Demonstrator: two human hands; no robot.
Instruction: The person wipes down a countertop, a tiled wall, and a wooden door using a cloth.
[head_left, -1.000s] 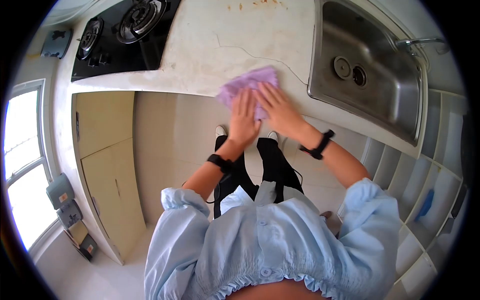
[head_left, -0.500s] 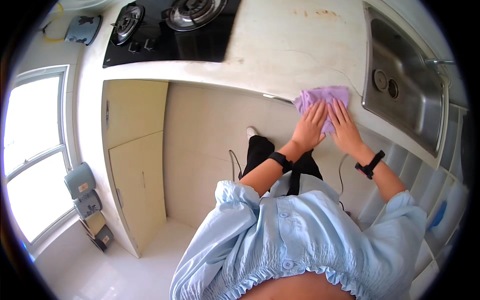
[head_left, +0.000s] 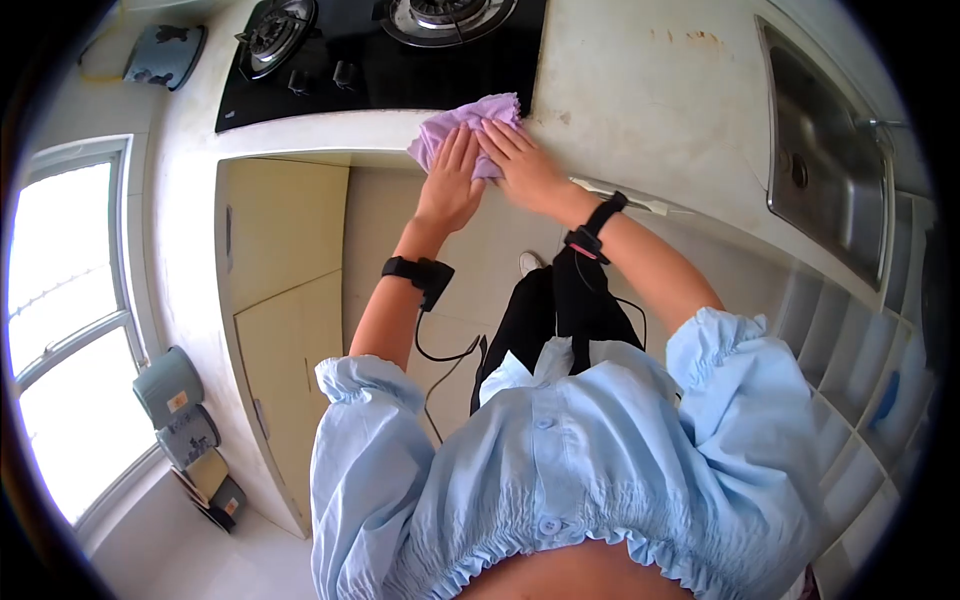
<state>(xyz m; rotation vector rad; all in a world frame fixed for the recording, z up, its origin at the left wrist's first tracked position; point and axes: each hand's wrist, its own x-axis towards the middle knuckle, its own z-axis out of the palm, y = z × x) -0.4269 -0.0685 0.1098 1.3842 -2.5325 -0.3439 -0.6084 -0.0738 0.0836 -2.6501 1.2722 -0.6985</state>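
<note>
A crumpled purple cloth [head_left: 500,106] lies on the front edge of the pale countertop, just in front of the black gas stove [head_left: 395,75]. My left hand [head_left: 455,178] rests on the cloth with straight fingers. Beside it, my right hand [head_left: 525,168] lies flat on the cloth's right side, its fingers stretched out toward the left. The fingertips of both hands are close together. Whatever part of the cloth is under the palms is hidden.
To the right, a steel sink [head_left: 830,160] is set into the countertop [head_left: 640,120], which has brownish stains at the back. Pale yellow cabinets [head_left: 285,225] stand below at left. Several containers [head_left: 168,385] line the windowsill side. Black cables [head_left: 465,352] hang near my legs.
Both hands and the purple cloth have moved left along the counter's front edge, from near the sink to the stove. My body and view have shifted too.
</note>
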